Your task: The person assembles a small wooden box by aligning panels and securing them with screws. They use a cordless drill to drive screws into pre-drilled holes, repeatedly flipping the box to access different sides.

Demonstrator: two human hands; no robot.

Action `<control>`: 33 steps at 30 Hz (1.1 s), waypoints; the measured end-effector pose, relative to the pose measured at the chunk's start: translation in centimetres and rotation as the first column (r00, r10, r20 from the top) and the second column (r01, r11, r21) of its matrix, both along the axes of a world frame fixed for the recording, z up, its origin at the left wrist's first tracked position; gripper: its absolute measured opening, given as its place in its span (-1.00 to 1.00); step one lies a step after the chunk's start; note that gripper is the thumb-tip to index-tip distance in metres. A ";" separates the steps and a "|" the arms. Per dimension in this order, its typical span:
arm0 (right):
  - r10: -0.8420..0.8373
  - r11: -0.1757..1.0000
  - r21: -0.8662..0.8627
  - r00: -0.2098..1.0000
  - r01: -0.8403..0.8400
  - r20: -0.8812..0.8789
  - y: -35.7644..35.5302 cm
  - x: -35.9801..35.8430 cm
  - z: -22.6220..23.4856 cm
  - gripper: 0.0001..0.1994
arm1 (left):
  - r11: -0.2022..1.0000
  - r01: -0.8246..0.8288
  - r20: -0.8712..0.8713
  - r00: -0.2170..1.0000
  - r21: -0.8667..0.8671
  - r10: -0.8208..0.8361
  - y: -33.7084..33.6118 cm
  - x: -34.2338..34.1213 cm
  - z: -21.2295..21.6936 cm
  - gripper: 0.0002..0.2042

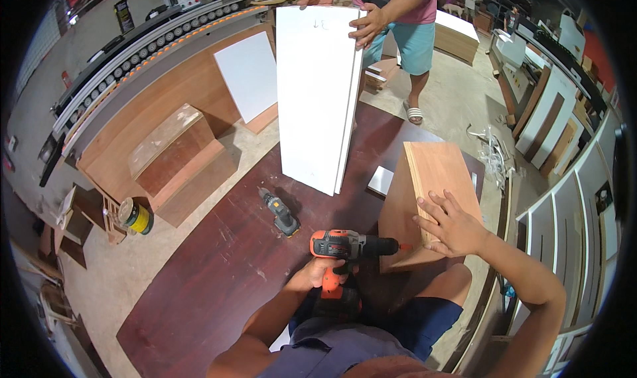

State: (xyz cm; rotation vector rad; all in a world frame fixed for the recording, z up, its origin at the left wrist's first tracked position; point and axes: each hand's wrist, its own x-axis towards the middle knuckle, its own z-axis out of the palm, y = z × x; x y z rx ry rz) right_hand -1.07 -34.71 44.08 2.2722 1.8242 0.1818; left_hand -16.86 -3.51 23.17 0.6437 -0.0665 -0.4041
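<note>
Left hand (323,272) clenched around the grip of an orange-and-black cordless drill (345,247), bit aimed sideways at the lower edge of a plywood box (431,199). Right hand (450,227) spread flat, fingers released, pressing on the box's top edge. Drill and box both on a dark reddish worktop (219,265), just ahead of the knees.

Farther out on the same worktop: a second, grey drill (280,212) lying on its side, a small white offcut (381,180), and tall white panels (317,93) standing upright, steadied at the top by both hands of another person (398,20) across the table.

Beyond the table, pale concrete floor (113,278); brown boards and a white sheet (251,74) leaning at left beside a long roller machine (146,46); a yellow-labelled tin (135,216) on the floor. White cabinet carcasses (564,205) stacked along the right.

Drill bit tip too small to make out; other person cut off above the chest; room edges bent and darkened by the lens.
</note>
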 end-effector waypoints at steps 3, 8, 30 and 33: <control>-0.007 1.000 0.001 1.000 0.007 0.000 -0.8 0.3 -0.1 -0.30 | 1.000 -0.010 -0.092 0.996 -0.005 0.009 -0.9 -0.1 0.6 -0.64; -0.007 1.000 0.027 1.000 0.007 0.013 -2.6 1.2 -0.8 -0.25 | 0.990 -0.047 -0.029 0.998 0.136 0.052 -2.5 0.8 2.3 -0.69; -0.085 0.996 0.007 0.995 0.086 -0.047 -2.8 1.7 -1.9 -0.30 | 0.576 -0.813 -0.067 0.572 0.089 0.818 16.9 -16.0 -7.1 -0.05; -0.099 0.995 -0.007 0.993 0.099 -0.066 -2.6 2.0 -2.1 -0.29 | 0.498 -0.864 -0.169 0.482 0.071 0.860 19.2 -15.5 -11.6 -0.25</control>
